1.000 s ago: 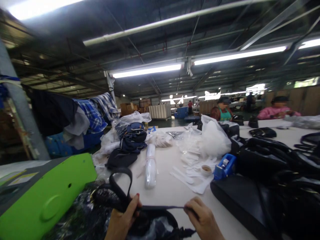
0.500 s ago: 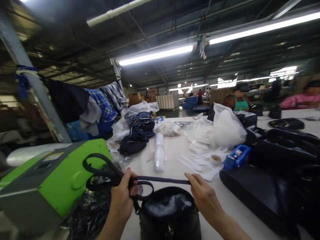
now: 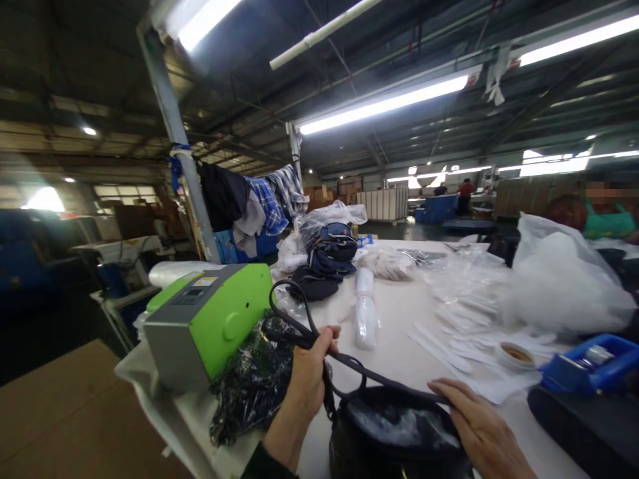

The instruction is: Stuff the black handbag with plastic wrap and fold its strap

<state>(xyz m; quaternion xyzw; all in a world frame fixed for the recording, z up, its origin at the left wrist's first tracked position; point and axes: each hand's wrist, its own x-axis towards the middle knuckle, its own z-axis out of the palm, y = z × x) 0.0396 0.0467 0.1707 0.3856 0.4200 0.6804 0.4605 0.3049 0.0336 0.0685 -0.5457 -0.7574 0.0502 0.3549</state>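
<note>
Left hand [image 3: 310,372] was clamped on strap [image 3: 379,376], loops sticking out past it; right hand [image 3: 482,422] was apart from left, at strap's other end, grip unclear. Bag [image 3: 399,439] sat open below strap, on table [image 3: 394,319].

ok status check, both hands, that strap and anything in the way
Left hand gripping looped black strap. Right hand touching strap, above open black bag. Crumpled dark plastic close beside left forearm.
</note>
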